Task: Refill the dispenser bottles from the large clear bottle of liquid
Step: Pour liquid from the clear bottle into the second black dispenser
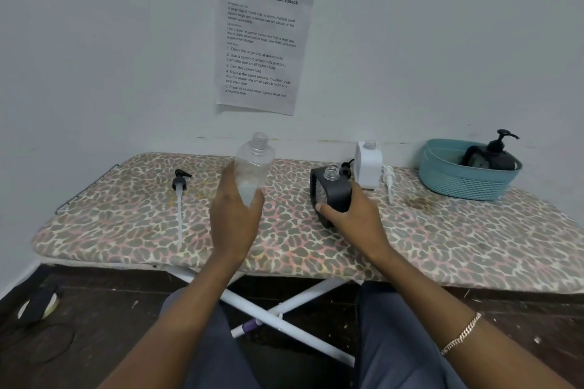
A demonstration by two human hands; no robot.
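Note:
My left hand (235,218) grips the large clear bottle (254,164) around its lower half, lifted off the board and uncapped, with a little liquid at its bottom. My right hand (350,215) holds the black dispenser bottle (330,188), which stands on the board with its neck open and no pump. Just behind it stands a white dispenser bottle (368,164), also without a pump. A black pump with a long tube (180,196) lies on the board at the left. A white pump (388,178) lies to the right of the white bottle.
The work surface is an ironing board with a leopard-print cover (126,230) against a white wall. A teal basket (464,174) at the back right holds another black pump bottle (499,153). White crossed legs show under the board, and a printed sheet (262,38) hangs on the wall.

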